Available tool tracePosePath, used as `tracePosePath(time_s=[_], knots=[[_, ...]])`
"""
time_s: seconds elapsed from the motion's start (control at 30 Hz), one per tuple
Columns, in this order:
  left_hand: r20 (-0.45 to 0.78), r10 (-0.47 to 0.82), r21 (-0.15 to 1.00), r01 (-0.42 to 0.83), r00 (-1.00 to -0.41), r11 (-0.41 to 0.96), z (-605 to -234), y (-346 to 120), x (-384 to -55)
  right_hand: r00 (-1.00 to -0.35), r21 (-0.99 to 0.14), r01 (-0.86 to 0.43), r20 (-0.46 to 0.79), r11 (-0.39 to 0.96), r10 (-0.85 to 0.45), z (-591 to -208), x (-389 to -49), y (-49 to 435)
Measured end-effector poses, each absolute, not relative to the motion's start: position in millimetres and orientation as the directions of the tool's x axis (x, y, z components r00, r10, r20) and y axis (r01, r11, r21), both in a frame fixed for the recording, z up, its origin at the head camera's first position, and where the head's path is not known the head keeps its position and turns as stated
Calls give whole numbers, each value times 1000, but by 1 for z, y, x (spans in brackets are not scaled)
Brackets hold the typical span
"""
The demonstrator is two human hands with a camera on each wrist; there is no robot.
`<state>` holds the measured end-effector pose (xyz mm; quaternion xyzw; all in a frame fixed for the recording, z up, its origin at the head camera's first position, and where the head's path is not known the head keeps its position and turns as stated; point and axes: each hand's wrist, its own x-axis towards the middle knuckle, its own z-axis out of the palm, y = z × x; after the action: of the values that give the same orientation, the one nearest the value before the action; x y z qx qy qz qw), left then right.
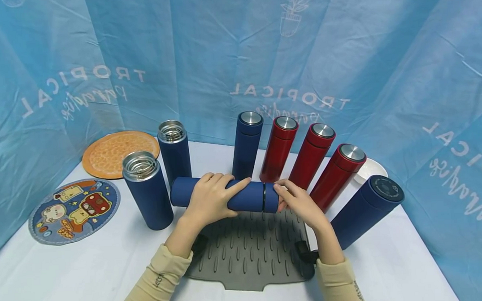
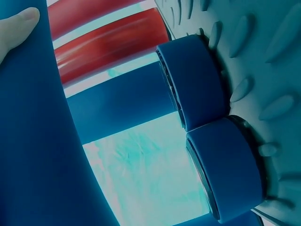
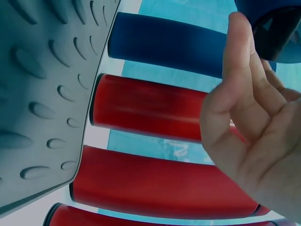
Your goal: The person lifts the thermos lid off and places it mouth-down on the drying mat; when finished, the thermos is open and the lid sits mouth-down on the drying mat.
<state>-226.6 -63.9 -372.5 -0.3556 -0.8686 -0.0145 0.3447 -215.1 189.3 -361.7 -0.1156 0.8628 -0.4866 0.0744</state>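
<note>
A dark blue thermos (image 1: 247, 198) is held level above a grey ridged mat (image 1: 245, 258), its lid end to the right. My left hand (image 1: 211, 199) grips the middle of its body, the thumb and index finger stretched along the side. At the other end, the fingers of my right hand (image 1: 304, 206) hold the blue lid (image 1: 272, 198), which sits on the bottle with a dark ring at the seam. Two loose blue lids, one (image 2: 195, 82) beside the other (image 2: 228, 169), stand on the mat in the left wrist view; the held thermos hides them in the head view.
Left stand two blue thermoses (image 1: 148, 195) (image 1: 175, 153) without lids. Behind the mat are a lidded blue thermos (image 1: 246, 145) and three red ones (image 1: 279, 149); another blue one (image 1: 366, 210) stands right. A cartoon mat (image 1: 76, 211), an orange round mat (image 1: 120, 151) and a white dish (image 1: 371, 169) lie about.
</note>
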Motion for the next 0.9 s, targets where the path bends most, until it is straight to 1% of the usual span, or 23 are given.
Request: tracePosePath(time_s=[0.13, 0.23, 0.37, 0.43, 0.53, 0.73, 0.9], knots=[[605, 607, -217, 627, -515, 748, -372, -64, -226, -942, -880, -170, 13, 443, -336, -362, -216, 194], [608, 603, -216, 623, -517, 752, -372, -65, -226, -924, -889, -222, 62, 400, -376, -363, -217, 197], [605, 602, -217, 620, -521, 754, -372, -65, -227, -903, -869, -310, 143, 386, -404, -363, -217, 198], [604, 601, -213, 621, -523, 754, -372, -65, -227, -898, -860, -328, 156, 391, -411, -362, -217, 198], [606, 598, -203, 626, -524, 753, -371, -65, -227, -913, -862, -287, 113, 417, -393, -361, -217, 196], [610, 597, -197, 630, -521, 751, -372, -65, -227, -955, -870, -135, -12, 474, -295, -360, -216, 194], [598, 603, -202, 629, -528, 751, -371, -64, -226, -951, -875, -121, -34, 470, -308, -361, -216, 196]])
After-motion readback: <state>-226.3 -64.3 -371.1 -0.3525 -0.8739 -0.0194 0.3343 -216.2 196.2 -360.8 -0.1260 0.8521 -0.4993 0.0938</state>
